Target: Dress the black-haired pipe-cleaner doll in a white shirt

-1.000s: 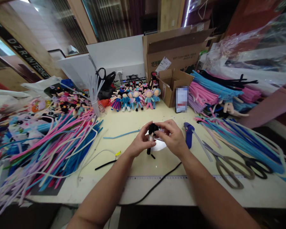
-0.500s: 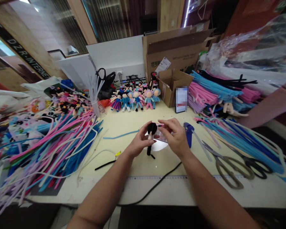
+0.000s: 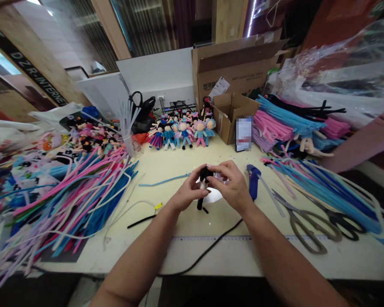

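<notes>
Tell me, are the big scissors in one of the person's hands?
No, the scissors lie flat on the table to the right, while the left hand and right hand both hold a small black doll.

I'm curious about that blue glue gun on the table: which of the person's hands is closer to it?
Right. The right hand is just beside the blue glue gun, not touching it; the left hand is farther off, beyond the small black doll that both hands hold.

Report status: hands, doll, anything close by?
Left hand and right hand both pinch the black-haired doll above the table. Glue gun and scissors lie right, clear of hands.
</notes>
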The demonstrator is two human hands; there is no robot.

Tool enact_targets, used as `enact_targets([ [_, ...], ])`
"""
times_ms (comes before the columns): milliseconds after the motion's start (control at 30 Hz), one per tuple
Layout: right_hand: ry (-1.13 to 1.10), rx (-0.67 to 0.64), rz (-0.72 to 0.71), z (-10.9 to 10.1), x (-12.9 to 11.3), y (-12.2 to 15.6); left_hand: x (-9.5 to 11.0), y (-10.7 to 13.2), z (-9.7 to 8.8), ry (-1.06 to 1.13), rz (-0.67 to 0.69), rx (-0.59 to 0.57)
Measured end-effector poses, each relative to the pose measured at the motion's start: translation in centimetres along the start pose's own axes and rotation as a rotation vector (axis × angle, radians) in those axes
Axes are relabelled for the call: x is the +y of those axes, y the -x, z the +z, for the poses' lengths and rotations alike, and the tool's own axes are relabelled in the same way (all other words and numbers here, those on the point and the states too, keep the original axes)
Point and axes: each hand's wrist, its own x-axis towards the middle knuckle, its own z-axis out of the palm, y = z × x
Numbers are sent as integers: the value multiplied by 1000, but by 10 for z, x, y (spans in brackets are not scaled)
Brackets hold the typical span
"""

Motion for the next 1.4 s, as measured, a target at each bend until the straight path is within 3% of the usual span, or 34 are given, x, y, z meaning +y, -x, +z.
enact_targets([
  [367,8,65,22,3,-5,2,0,-1,0,52,-24,9],
  [600,60,33,-18,6,-2,3,0,-1,-1,-27,-2,18],
  [900,131,31,-37,6,-4,3,-1,-1,-1,25,-19,-19],
  [1167,-111,126,61,0,-2,1,6,0,0,217,-87,-54],
  [1400,-201,113,198,4,1,2,6,1,0,352,-118,-35],
])
